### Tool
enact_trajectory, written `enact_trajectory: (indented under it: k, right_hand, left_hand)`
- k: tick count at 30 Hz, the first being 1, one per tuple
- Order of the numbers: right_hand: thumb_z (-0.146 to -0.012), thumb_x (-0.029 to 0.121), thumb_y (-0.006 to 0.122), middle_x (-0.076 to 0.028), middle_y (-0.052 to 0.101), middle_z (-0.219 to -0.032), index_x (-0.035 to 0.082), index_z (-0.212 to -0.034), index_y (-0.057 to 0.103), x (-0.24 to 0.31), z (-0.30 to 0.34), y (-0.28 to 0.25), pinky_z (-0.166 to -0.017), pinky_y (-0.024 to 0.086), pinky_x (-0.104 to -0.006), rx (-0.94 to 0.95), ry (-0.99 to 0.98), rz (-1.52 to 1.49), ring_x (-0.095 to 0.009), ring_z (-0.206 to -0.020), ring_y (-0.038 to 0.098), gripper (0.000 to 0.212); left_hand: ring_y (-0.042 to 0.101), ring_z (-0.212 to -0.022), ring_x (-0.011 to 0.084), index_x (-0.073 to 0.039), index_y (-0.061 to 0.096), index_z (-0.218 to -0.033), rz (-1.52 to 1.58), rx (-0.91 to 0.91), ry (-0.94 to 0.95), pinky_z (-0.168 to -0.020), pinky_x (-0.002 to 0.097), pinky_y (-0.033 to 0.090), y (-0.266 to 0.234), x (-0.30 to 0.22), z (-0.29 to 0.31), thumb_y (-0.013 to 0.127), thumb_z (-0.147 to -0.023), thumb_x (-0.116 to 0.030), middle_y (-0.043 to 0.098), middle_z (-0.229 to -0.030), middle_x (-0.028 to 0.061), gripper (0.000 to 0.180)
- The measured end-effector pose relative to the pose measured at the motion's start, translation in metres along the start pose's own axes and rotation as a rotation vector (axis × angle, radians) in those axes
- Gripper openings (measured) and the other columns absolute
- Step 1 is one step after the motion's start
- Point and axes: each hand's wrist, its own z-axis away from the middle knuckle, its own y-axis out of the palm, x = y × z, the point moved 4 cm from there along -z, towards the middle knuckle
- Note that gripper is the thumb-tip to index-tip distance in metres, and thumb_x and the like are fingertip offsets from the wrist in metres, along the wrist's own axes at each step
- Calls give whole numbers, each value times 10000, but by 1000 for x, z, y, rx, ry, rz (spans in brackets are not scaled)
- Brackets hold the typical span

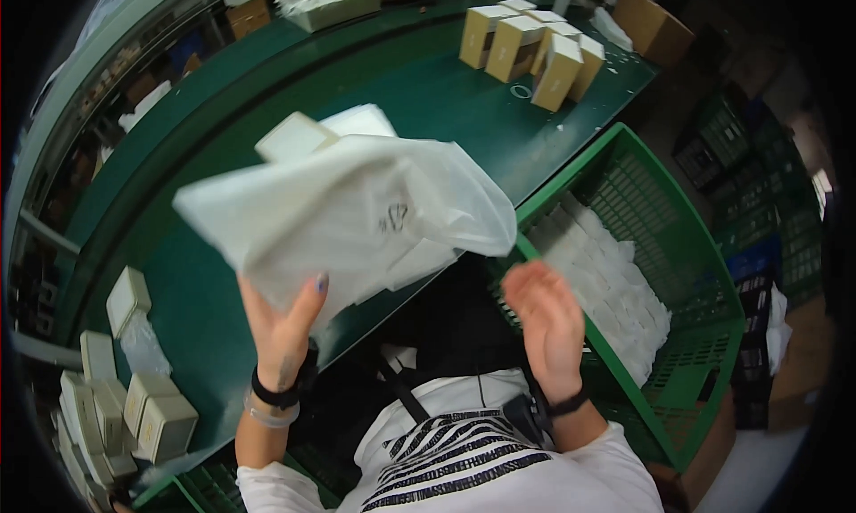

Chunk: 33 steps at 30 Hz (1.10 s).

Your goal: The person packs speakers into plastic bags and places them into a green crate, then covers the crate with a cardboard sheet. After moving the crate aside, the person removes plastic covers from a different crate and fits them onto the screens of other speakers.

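Observation:
A translucent white plastic bag [348, 210] with a small dark printed mark is raised over the green work table. My left hand [276, 321] grips its lower left edge, thumb on the near side and the other fingers hidden behind the film. Just beyond the bag's lower right corner, my right hand [546, 321] is lifted, fingers loosely curved and slightly blurred, with nothing visible in it. Partly covered by the bag, a few pale boxes [294, 136] lie on the table behind it. More white pieces show under its lower edge.
To the right stands a green plastic crate [687, 335], with rows of small white wrapped packets [615, 290] inside. Several tan-and-white boxes [515, 47] stand at the table's far end. Pale boxes [165, 419] pile up at lower left. A cardboard box [655, 27] sits at back right.

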Motion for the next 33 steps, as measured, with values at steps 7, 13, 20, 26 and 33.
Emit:
enact_trajectory:
  k: [7, 13, 20, 26, 33]
  right_hand:
    - [-861, 452, 644, -162, 509, -1291, -47, -1363, 373, 41, 21, -51, -1051, 355, -400, 626, 231, 215, -270, -1218, 488, 758]
    - [-683, 296, 828, -193, 555, -1219, -33, -1262, 486, 104, 12, -21, -948, 443, -369, 801, -606, 1361, -286, -1127, 561, 748]
    - [-661, 224, 794, -171, 646, -985, 12, -1079, 583, 230, -49, -195, -770, 512, -339, 74, -401, 1658, -294, -898, 655, 514]
    - [-558, 222, 738, -200, 645, -894, 8, -952, 586, 166, 0, -412, -756, 511, -408, 309, 595, 1745, -350, -852, 634, 473]
    - [-515, 281, 826, -214, 592, -923, -5, -926, 573, 24, 66, -477, -733, 520, -453, 542, 741, 1883, -371, -848, 622, 561]
  left_hand:
    - [600, -1045, 337, -72, 498, -1221, -219, 1014, 842, -899, 401, 489, 74, -31, 6, 700, -807, -179, 598, -1187, 177, 472]
    - [613, -978, 347, -68, 470, -1246, -318, 1133, 1012, -885, 427, 488, 183, -35, 10, 713, -782, -166, 617, -1104, 184, 533]
    - [611, -940, 258, -9, 403, -1314, -304, 782, 325, -918, 371, 433, 229, 25, -8, 613, -780, 29, 596, -1089, 171, 575]
    - [571, -889, 162, 6, 429, -1309, -550, 833, -218, -865, 294, 453, 158, 74, -6, 512, -903, -24, 585, -979, 101, 416]
    - [577, -898, 154, 21, 472, -1263, -585, 722, -398, -873, 280, 451, 189, 103, -6, 476, -936, -5, 588, -980, 98, 327]
